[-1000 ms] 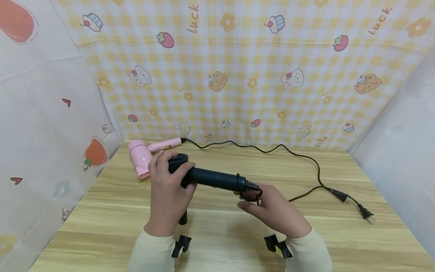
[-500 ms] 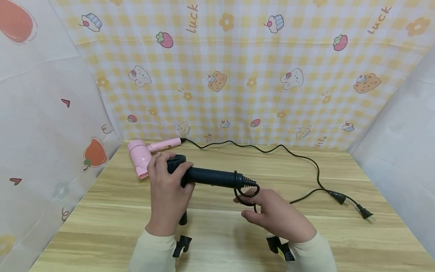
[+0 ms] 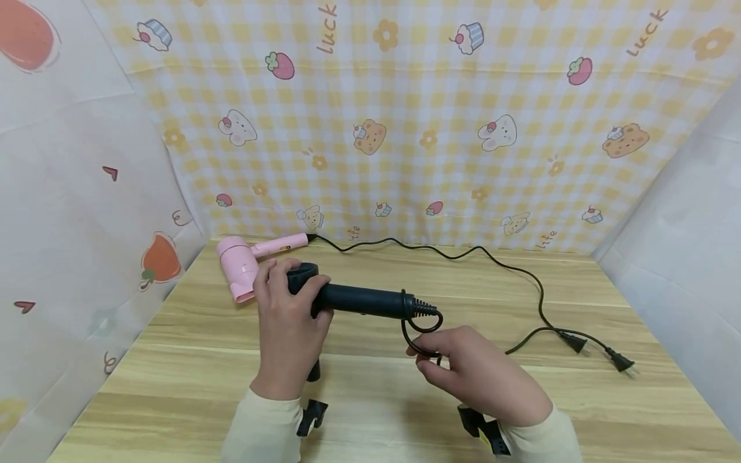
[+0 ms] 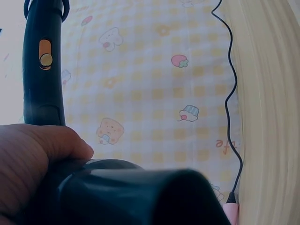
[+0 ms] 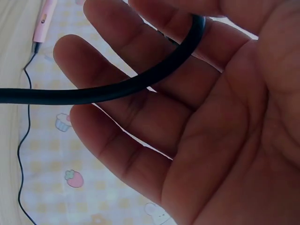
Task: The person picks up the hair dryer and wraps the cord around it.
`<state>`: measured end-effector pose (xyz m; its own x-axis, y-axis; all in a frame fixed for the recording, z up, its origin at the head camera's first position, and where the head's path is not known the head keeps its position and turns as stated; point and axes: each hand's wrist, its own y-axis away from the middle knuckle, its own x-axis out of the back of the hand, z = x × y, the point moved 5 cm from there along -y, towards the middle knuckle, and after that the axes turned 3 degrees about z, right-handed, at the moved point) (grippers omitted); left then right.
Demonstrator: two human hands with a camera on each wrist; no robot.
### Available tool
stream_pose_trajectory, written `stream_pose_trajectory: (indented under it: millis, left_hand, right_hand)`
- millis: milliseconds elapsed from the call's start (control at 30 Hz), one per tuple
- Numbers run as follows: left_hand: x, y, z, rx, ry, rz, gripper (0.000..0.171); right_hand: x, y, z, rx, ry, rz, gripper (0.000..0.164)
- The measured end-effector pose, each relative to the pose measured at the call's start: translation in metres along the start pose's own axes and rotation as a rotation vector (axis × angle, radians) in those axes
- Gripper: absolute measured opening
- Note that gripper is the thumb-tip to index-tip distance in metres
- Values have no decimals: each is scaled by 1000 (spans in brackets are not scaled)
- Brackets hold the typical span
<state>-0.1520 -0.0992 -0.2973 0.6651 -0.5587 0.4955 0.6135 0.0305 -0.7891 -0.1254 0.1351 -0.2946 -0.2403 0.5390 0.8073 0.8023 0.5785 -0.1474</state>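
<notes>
My left hand (image 3: pixel 289 325) grips a dark green hair dryer (image 3: pixel 365 301) round its head, above the table. Its handle points right, and a slide switch (image 4: pixel 45 58) shows on it in the left wrist view. One turn of the dryer's black power cord (image 3: pixel 412 339) circles the handle's end, and a small loop hangs below the ribbed cord guard (image 3: pixel 425 308). My right hand (image 3: pixel 483 376) pinches this cord between thumb and forefinger, down and right of the handle. In the right wrist view the cord (image 5: pixel 117 90) curves across the other fingers, which lie loosely extended.
A pink hair dryer (image 3: pixel 238 267) lies at the table's back left. Its thin cord (image 3: pixel 451 257) runs along the back edge to the right, where two black plugs (image 3: pixel 621 360) lie close together. A patterned curtain (image 3: pixel 428 96) closes off the back.
My right hand has moved down and right from the handle's end, drawing the cord with it. The cord turn hangs lower, and one plug has shifted slightly. The left hand stays nearly still.
</notes>
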Motion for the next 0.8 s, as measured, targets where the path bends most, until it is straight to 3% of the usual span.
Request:
stream_pose_trajectory:
  millis: [267, 467, 667, 800]
  left_hand:
    - [-2, 0, 2, -12, -20, -17, 41]
    - [-3, 1, 3, -25, -28, -12, 40]
    - [-3, 1, 4, -38, -26, -7, 40]
    - [-2, 0, 4, -42, -23, 0, 41]
  right_hand:
    - [10, 5, -6, 20, 32, 77, 23]
    - [19, 7, -7, 54, 19, 258, 26]
    - [26, 7, -9, 155, 47, 430, 29]
    - [29, 8, -10, 176, 51, 485, 30]
